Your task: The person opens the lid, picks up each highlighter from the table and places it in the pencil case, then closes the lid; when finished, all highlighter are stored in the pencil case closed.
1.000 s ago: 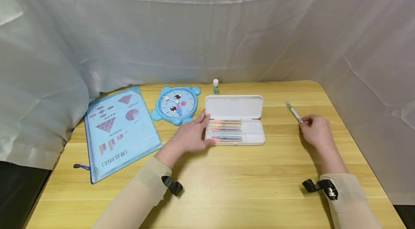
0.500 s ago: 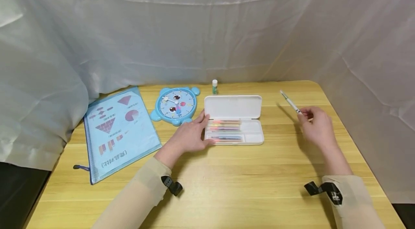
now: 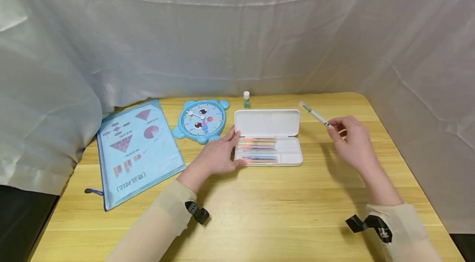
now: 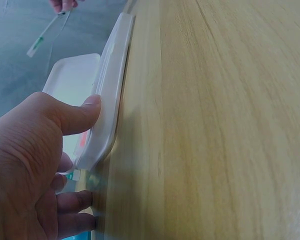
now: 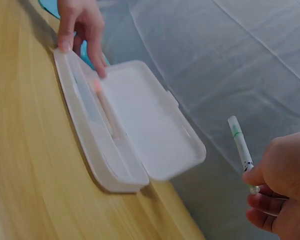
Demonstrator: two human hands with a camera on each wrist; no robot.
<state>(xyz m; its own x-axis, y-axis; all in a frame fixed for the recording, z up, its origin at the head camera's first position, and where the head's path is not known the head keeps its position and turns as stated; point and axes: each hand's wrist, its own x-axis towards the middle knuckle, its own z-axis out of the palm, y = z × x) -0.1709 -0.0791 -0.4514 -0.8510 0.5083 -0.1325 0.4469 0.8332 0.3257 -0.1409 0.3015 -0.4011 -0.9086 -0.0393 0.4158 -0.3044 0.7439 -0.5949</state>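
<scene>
A white pencil case point(image 3: 291, 152) lies on the table with its lid point(image 3: 267, 122) raised at the back. Several coloured pens point(image 3: 257, 146) fill the left part of its tray. My left hand point(image 3: 219, 152) holds the case's left end, thumb at the front wall and index finger near the hinge side; the thumb point(image 4: 80, 115) shows on the wall in the left wrist view. To the right of the case, my right hand point(image 3: 352, 140) pinches a white marker with a green band point(image 3: 315, 115) by one end, above the table. The marker point(image 5: 241, 145) points up and away from the fingers in the right wrist view.
A blue toy clock point(image 3: 202, 119) lies left of the case. Farther left is a blue zip document pouch point(image 3: 139, 150). A small green glue stick with a white cap point(image 3: 246, 100) stands behind the lid. Grey cloth point(image 3: 237, 39) hangs along the table's back and sides.
My right hand has lifted the marker off the table and carried it left, toward the pencil case. The left hand and the case have stayed in place.
</scene>
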